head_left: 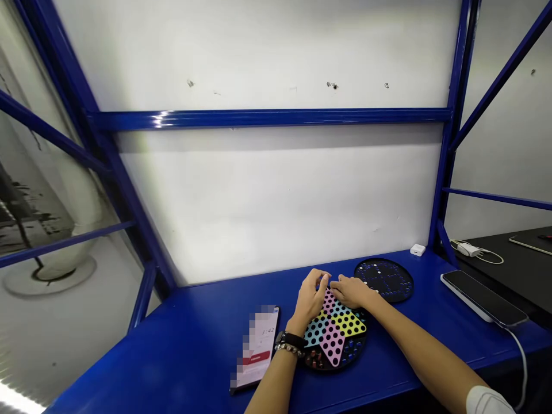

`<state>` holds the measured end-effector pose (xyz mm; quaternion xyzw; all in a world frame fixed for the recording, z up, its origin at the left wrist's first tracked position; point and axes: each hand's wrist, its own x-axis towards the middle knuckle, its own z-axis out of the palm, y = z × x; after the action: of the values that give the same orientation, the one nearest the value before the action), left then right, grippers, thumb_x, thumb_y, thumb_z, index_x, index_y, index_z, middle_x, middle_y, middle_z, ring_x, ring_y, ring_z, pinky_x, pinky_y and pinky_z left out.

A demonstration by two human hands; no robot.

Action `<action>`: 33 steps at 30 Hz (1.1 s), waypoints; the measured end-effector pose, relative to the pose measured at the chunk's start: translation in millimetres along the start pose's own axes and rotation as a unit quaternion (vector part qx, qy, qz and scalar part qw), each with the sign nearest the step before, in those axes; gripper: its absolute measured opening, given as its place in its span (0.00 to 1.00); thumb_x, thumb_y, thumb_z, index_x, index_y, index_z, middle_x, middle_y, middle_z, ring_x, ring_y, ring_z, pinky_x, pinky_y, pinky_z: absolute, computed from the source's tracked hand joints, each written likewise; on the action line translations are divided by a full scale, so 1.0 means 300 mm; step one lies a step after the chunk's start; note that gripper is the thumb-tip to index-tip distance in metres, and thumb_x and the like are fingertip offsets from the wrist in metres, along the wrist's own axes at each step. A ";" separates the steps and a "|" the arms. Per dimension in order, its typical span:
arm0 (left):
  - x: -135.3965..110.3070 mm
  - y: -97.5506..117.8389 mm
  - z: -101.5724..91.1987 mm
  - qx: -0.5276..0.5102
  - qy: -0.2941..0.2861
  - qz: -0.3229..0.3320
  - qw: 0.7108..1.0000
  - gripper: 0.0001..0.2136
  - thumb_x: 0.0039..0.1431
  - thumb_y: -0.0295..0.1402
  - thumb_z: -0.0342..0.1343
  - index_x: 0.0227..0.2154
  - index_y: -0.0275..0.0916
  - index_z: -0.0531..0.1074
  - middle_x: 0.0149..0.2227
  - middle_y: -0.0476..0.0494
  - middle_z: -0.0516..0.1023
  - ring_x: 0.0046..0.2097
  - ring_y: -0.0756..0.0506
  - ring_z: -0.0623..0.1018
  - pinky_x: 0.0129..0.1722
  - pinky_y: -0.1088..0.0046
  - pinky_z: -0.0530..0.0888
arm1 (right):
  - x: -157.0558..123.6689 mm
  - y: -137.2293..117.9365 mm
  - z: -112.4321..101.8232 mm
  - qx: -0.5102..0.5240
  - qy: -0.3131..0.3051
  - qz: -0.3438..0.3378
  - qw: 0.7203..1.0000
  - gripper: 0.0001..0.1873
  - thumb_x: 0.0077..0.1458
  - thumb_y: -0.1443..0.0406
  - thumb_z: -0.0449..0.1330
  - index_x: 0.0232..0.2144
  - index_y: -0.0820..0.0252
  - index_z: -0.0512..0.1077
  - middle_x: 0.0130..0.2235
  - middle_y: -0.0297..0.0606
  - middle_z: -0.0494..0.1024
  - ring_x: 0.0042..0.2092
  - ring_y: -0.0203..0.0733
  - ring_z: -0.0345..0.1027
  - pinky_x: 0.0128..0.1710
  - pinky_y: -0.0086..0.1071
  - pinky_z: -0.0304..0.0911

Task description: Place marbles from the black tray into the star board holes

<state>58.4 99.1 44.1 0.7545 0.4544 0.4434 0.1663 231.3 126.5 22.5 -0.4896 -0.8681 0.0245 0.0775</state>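
The left hand [310,300] curls with its fingertips gathered, while the right hand [351,292] lies nearly flat, fingers reaching toward it. Both sit over the top point of a star-patterned Chinese checkers board [334,336] on a blue metal shelf [181,351]. Whether either pinches a marble cannot be told. A black round board [383,280] sits just beyond — a phone [257,346] lies left of the hands, another phone [483,297] further right.

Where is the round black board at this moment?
In the head view, the black board lies right of the right hand, behind the colourful checkers board.
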 end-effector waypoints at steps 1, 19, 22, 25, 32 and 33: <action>-0.001 0.003 -0.001 0.014 -0.006 0.000 1.000 0.18 0.70 0.45 0.43 0.39 0.43 0.75 0.41 0.43 0.79 0.41 0.42 0.77 0.43 0.64 0.74 | -0.003 0.001 0.000 0.000 0.001 0.002 1.000 0.21 0.70 0.57 0.44 0.50 0.52 0.74 0.46 0.44 0.76 0.40 0.47 0.75 0.41 0.37 0.65; -0.003 -0.001 0.002 0.064 -0.026 0.005 0.998 0.19 0.71 0.44 0.41 0.37 0.43 0.75 0.39 0.43 0.79 0.40 0.43 0.77 0.41 0.64 0.74 | 0.007 0.024 0.016 0.107 0.040 0.069 0.991 0.28 0.70 0.56 0.46 0.25 0.58 0.77 0.29 0.41 0.80 0.30 0.40 0.69 0.31 0.31 0.53; -0.003 -0.003 0.002 0.063 -0.025 0.007 0.998 0.19 0.71 0.45 0.40 0.38 0.43 0.75 0.39 0.43 0.78 0.40 0.43 0.77 0.42 0.64 0.74 | 0.017 0.045 0.014 0.135 0.077 0.085 0.984 0.30 0.70 0.56 0.45 0.21 0.59 0.74 0.25 0.38 0.76 0.26 0.38 0.64 0.29 0.31 0.51; -0.003 -0.004 0.002 0.058 -0.025 0.009 0.998 0.20 0.71 0.45 0.40 0.38 0.43 0.75 0.39 0.43 0.78 0.40 0.43 0.77 0.42 0.64 0.74 | 0.018 0.087 -0.007 0.149 0.134 0.124 0.972 0.32 0.71 0.55 0.41 0.21 0.59 0.72 0.24 0.38 0.74 0.26 0.38 0.63 0.29 0.31 0.52; -0.003 -0.005 0.005 0.057 -0.031 0.001 0.998 0.20 0.70 0.46 0.41 0.37 0.43 0.75 0.39 0.44 0.78 0.40 0.43 0.77 0.42 0.65 0.73 | -0.053 0.213 -0.033 0.103 0.124 0.268 0.950 0.25 0.68 0.55 0.46 0.27 0.59 0.75 0.32 0.45 0.78 0.33 0.45 0.71 0.34 0.33 0.56; -0.003 -0.006 0.007 0.058 -0.033 -0.001 0.998 0.19 0.70 0.46 0.41 0.37 0.43 0.75 0.39 0.44 0.78 0.40 0.43 0.77 0.42 0.66 0.73 | -0.060 0.217 -0.033 0.089 0.118 0.279 0.949 0.24 0.68 0.54 0.47 0.29 0.59 0.76 0.35 0.45 0.78 0.36 0.46 0.72 0.36 0.34 0.58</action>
<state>59.0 99.5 41.4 0.7770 0.4741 0.3907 0.1375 297.0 144.7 22.5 -0.7026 -0.6760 0.0649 0.2126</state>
